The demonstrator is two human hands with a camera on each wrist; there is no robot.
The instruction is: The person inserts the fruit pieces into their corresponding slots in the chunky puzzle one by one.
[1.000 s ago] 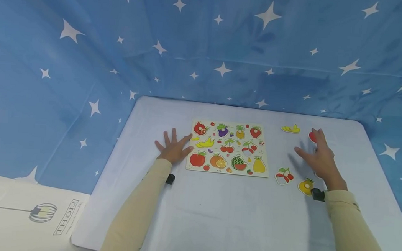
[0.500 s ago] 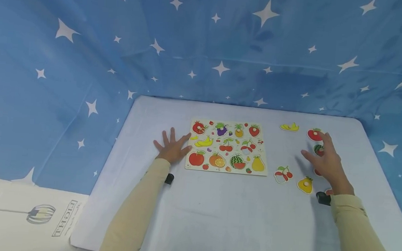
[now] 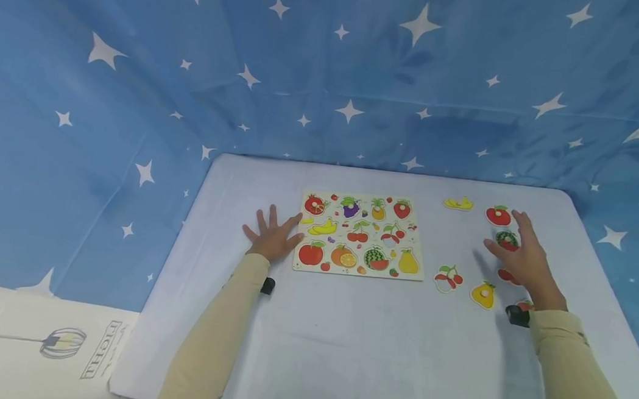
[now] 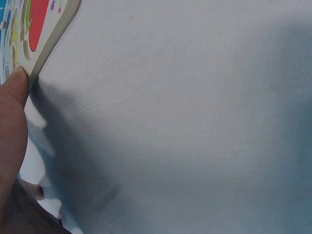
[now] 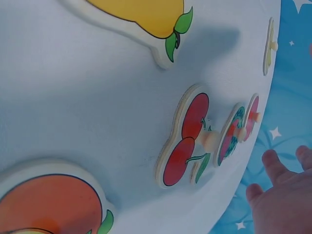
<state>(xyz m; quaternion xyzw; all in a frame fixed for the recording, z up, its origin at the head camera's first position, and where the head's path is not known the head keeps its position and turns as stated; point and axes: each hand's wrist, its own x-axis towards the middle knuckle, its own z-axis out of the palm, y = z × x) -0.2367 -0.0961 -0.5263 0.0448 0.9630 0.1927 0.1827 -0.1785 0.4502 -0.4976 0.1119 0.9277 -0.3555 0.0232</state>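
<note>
A fruit puzzle board (image 3: 356, 275) lies flat on the white table. My left hand (image 3: 272, 240) rests at its left edge with fingers spread; in the left wrist view the thumb (image 4: 13, 95) touches the board's corner (image 4: 48, 41). To the right, my right hand (image 3: 528, 264) hovers with fingers apart and nothing held. Near its fingertips are the apple piece (image 3: 498, 215) and the watermelon piece (image 3: 506, 239). A cherry piece (image 3: 508, 276), its peg showing in the right wrist view, is partly hidden under the hand.
Between board and right hand lie another cherry piece (image 3: 449, 279) and a yellow pear piece (image 3: 482, 295). A banana piece (image 3: 458, 202) sits farther back. An orange piece (image 5: 53, 200) is close to the right wrist. A blue star-patterned cloth (image 3: 327, 72) hangs behind the table.
My right hand has shifted right and a little toward me, uncovering the apple and watermelon pieces. The left hand stays at the board's edge.
</note>
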